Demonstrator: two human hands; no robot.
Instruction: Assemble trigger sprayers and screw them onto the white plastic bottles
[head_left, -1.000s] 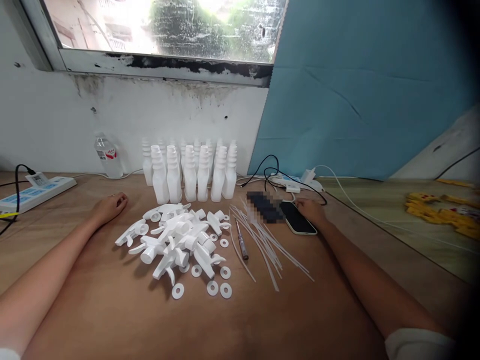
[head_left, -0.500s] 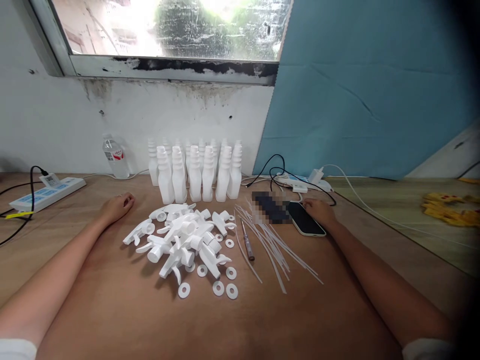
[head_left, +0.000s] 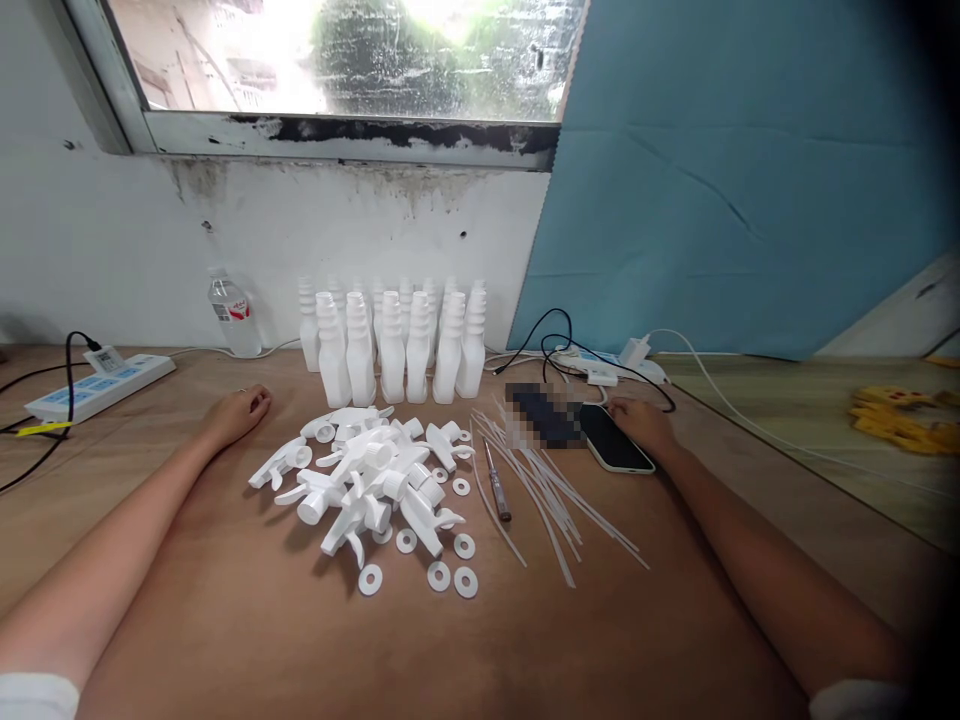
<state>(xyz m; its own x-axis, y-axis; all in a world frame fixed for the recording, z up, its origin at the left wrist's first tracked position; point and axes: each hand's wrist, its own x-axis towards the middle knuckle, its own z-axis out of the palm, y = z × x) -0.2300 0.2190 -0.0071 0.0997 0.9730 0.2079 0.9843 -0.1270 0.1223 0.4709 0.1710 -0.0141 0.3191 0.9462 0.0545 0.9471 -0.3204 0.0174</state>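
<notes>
1. On the table [head_left: 510, 650], at left, the left hand [head_left: 238, 415] rests with fingers loosely curled; whether it is fully closed, I cannot tell.
2. At right, the right hand [head_left: 643, 425] lies at the phone's [head_left: 616, 440] edge; I cannot tell if it grips.
3. Between the hands, spray heads [head_left: 375, 458] lie heaped, washers [head_left: 457, 582] near them.
4. Right of the heap lie a screwdriver [head_left: 499, 495] and thin tubes [head_left: 541, 478].
5. Behind it, bottles [head_left: 391, 355] stand upright.

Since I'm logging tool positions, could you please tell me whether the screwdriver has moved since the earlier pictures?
No, the screwdriver keeps its place relative to the standing white bottles; only the camera's view shifted.
</notes>
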